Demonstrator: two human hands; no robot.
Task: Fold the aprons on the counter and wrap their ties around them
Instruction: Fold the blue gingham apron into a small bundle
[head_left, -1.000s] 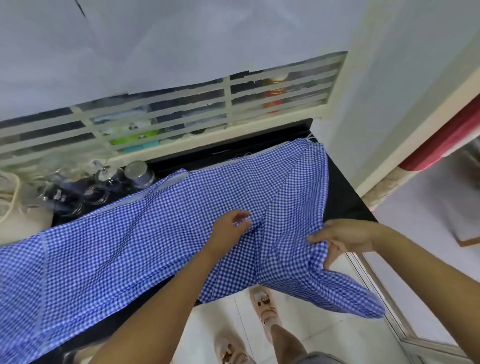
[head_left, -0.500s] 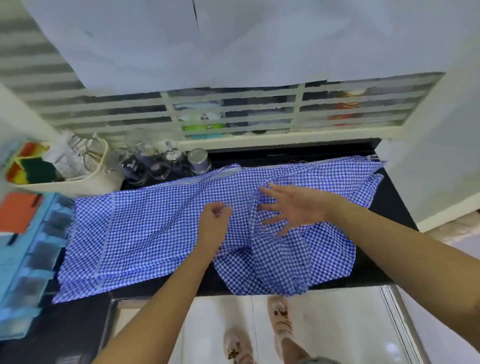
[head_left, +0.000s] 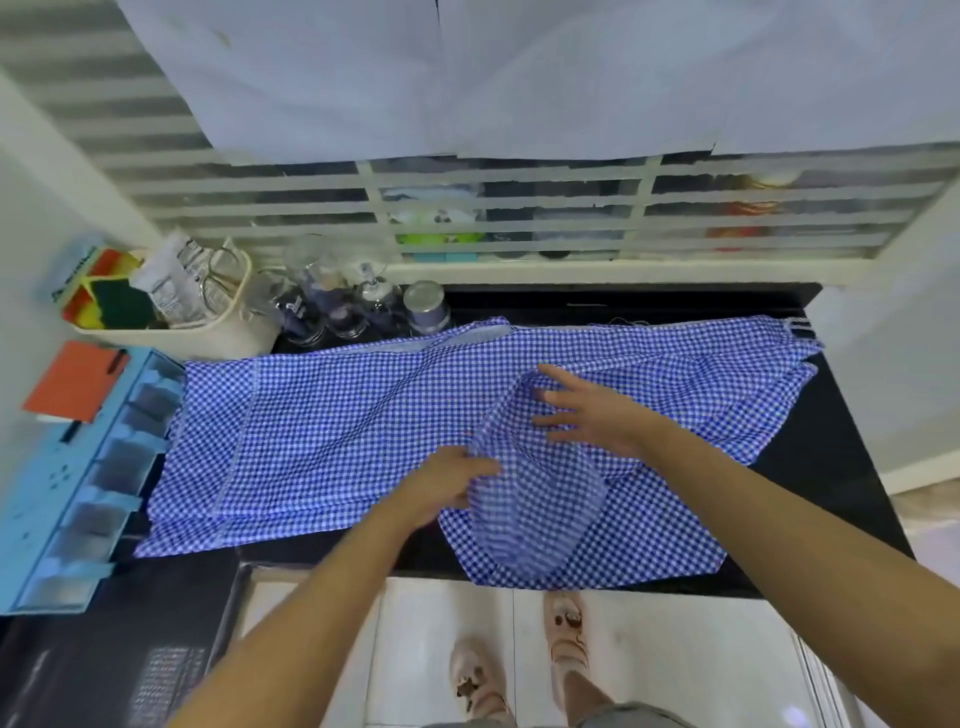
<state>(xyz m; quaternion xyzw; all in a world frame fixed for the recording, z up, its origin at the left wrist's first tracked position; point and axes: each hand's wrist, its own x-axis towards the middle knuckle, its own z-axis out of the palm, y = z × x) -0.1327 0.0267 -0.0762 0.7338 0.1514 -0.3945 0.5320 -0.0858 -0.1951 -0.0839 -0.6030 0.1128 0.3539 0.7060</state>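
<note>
Only one camera is at work, worn on the person's head. It looks forward and steeply down, close above the black counter (head_left: 841, 493). The wide lens bows the edges. The checked apron (head_left: 337, 431) fills the middle, the barred window (head_left: 519, 205) crosses the top, and the person's sandalled feet (head_left: 569, 639) show at the bottom.

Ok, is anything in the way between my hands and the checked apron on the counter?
Nothing visible. The left hand grips a raised fold of the apron, and the right hand lies spread on it. The jars stand at its far edge, away from both hands.
</note>
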